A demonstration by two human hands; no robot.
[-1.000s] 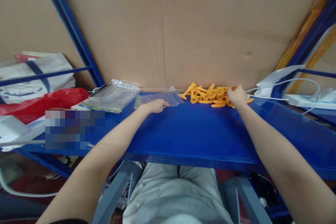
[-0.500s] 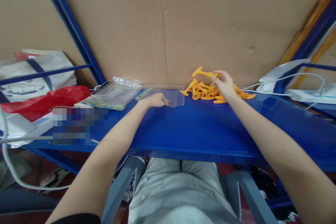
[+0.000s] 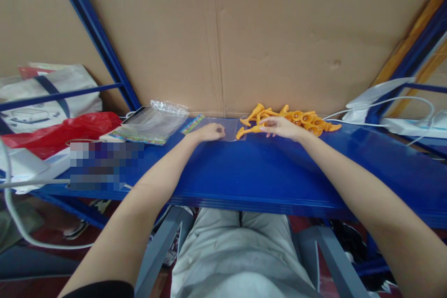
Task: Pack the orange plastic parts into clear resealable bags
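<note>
My left hand (image 3: 211,132) rests on a flat clear plastic bag (image 3: 229,133) with a colourful printed header. Its fingers are curled closed at the bag. In my right hand (image 3: 281,127) is an orange-yellow plastic piece (image 3: 252,130) with a hammer-shaped end and a slim shaft. That end points left, at the right edge of the bag. Behind and to the right of my right hand lies a pile of like orange pieces (image 3: 308,119), several with their round hollow ends facing me.
More clear bags (image 3: 148,128) are stacked on the left of the blue table (image 3: 258,172). Beyond them lie a red plastic bag (image 3: 80,130) and a white-and-blue tote (image 3: 66,88). A cardboard panel (image 3: 279,32) stands behind. White cables (image 3: 380,100) run at the right.
My right hand has come down and left from above the pile, bringing an orange piece to the right edge of the clear bag. My left hand stays nearly in place.
</note>
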